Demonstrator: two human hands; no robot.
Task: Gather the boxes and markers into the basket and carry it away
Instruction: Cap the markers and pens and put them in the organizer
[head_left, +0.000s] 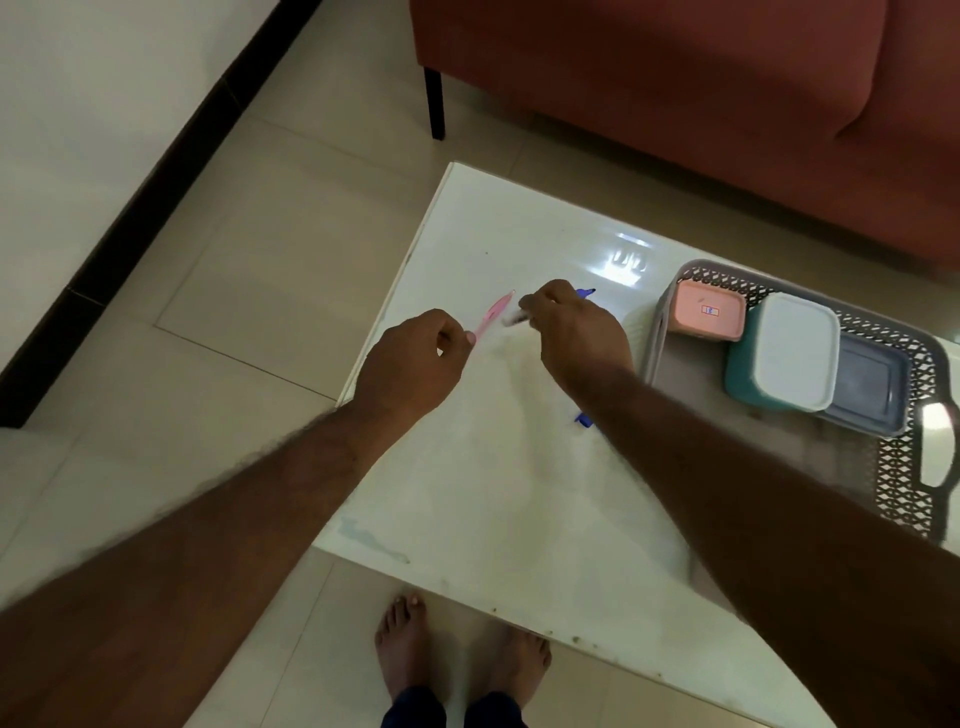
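A glossy white table (519, 493) is standing on pale beige floor tiles (234, 270), its top reflecting a bright patch of light (626, 262) near the far edge. Behind it a rust-red sofa (701, 104) is resting on a dark leg (435, 104), and a black skirting strip (156, 197) is running along the white wall at the left. The person's bare feet (457, 654) are showing at the table's near edge.

The left hand (410, 364) is pinching a pink marker (493, 314) by its near end, holding it above the table. The right hand (576, 332) is curling round a blue marker (584, 293) and what looks like a second, paler one (it is blurred); a blue tip (584, 418) is showing below the wrist.

At the right a grey lattice basket (909, 467) is sitting on the table, holding a pink box (709, 312), a teal box with a white lid (789, 353) and a grey box (867, 389), all packed touching at its far end.
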